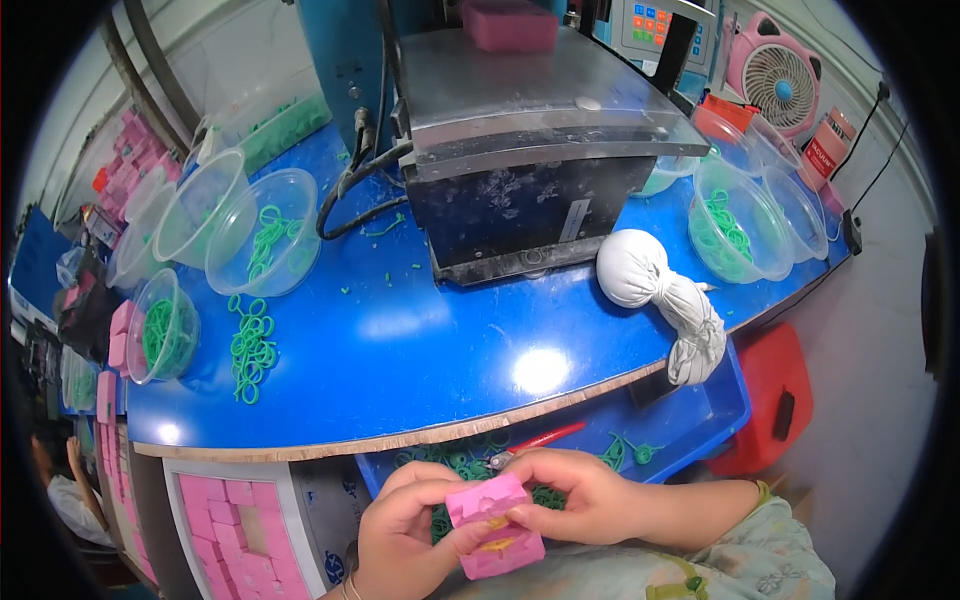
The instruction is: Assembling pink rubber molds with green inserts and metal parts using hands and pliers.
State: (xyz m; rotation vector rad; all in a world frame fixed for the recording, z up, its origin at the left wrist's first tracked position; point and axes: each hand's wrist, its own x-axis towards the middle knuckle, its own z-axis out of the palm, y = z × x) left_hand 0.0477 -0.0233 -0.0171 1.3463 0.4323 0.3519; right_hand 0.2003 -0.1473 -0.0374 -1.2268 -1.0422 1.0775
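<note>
Close to my body, my left hand (408, 530) and my right hand (572, 492) grip a pink two-part mould (505, 558) from its two sides. The parts stand apart, and a bit of yellow shows between them. My right thumb presses at the gap. Behind my hands, a blue tray (690, 420) under the table edge holds green looped pieces (618, 452) and red-handled pliers (545, 438). My fingers hide part of the tray.
On the blue table (400, 370) stands a metal machine (530, 190), with a white cloth bundle (640, 275) at its right corner. Clear bowls (290, 190) hold green pieces at both sides. Loose green loops (253, 350) lie left. A box of pink blocks (240, 530) stands below.
</note>
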